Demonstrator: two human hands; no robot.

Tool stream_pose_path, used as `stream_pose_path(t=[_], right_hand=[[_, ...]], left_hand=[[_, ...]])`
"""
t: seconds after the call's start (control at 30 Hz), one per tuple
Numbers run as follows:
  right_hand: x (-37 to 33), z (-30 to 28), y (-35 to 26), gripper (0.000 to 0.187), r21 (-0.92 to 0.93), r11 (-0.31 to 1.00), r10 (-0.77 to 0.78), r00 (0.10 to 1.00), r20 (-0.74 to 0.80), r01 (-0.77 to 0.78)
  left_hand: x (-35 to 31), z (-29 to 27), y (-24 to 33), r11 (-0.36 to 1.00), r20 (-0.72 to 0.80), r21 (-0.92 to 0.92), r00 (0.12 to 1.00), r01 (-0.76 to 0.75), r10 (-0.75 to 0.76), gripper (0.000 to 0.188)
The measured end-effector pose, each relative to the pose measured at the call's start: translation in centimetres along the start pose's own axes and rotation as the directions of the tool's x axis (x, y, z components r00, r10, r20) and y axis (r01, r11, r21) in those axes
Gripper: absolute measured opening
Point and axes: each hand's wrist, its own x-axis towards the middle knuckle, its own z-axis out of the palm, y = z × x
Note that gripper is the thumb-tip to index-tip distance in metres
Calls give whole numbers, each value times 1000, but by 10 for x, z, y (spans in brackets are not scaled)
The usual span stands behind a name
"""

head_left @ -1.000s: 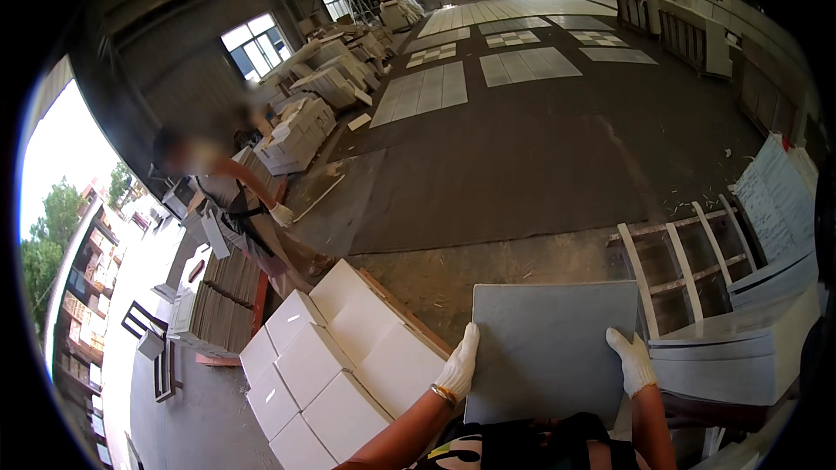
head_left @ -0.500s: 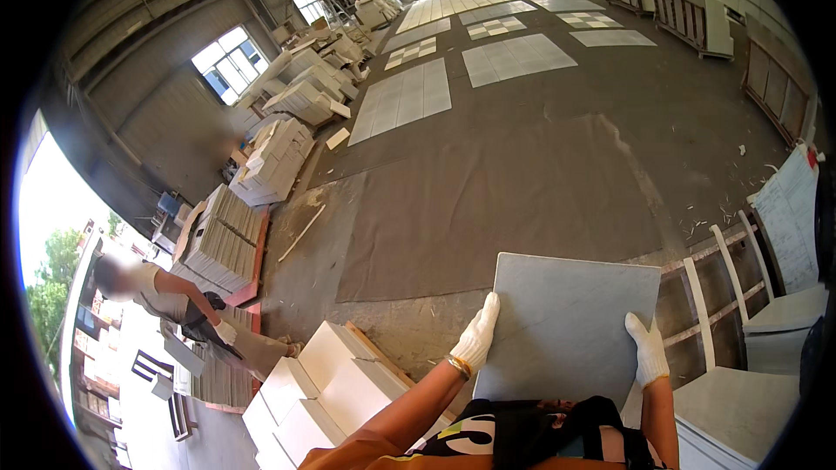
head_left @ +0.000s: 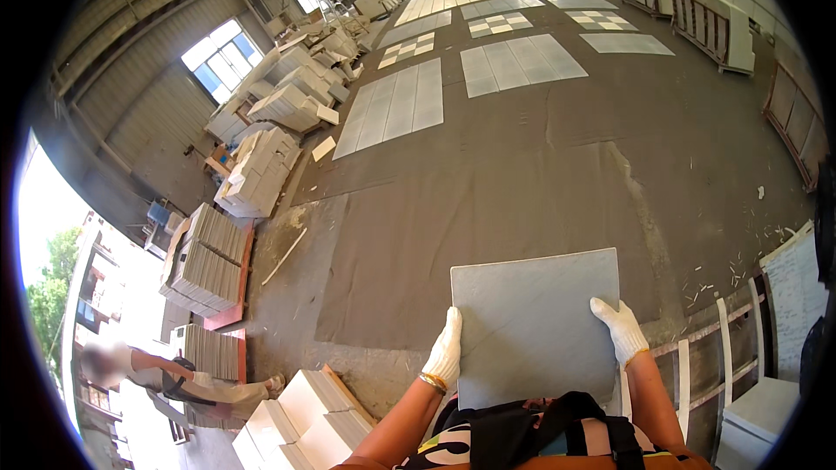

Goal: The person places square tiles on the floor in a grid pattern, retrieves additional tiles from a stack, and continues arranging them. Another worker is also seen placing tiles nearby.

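Between my two gloved hands is a large square grey stone tile (head_left: pixel 538 326), held up in front of my body with its broad face toward me. My left hand (head_left: pixel 445 346), in a white knit glove, grips the tile's left edge. On the opposite edge my right hand (head_left: pixel 620 331), gloved alike, has its thumb on the face near the upper right part. The fingers behind the tile are hidden. Beyond it a dark mat (head_left: pixel 418 244) covers the floor.
Pale blocks (head_left: pixel 300 413) stand stacked at my lower left. A white rack (head_left: pixel 723 357) and stacked slabs (head_left: pixel 762 418) are at my right. Another person (head_left: pixel 192 383) bends by the tile stacks on the left. Panels of laid tiles (head_left: pixel 396 109) lie farther off.
The tile and both hands have shifted left in the view, and the tile sits straighter. The surroundings have swung as my head turned. The other person is lower in view.
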Motion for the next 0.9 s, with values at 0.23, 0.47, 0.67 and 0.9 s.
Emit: stream_pose_path(t=[0.23,0.47,0.67,0.9], right_hand=[[157,18,-71,64,42,999,-22,999,-38,23],[283,19,-153,62,164,986,-14,987,-161,41],[423,-10,-213,64,179,983,9,977,-211,29],[598,-28,-324,66,99,993,80,994,-80,-72]], left_hand=[[152,72,100,997,115,58,992,-53,46,78],[297,175,209,958,127,285,992,-30,-6,85],[416,277,277,972,288,229,950,52,-119,86],[514,376,356,976,93,209,992,67,-88,89]])
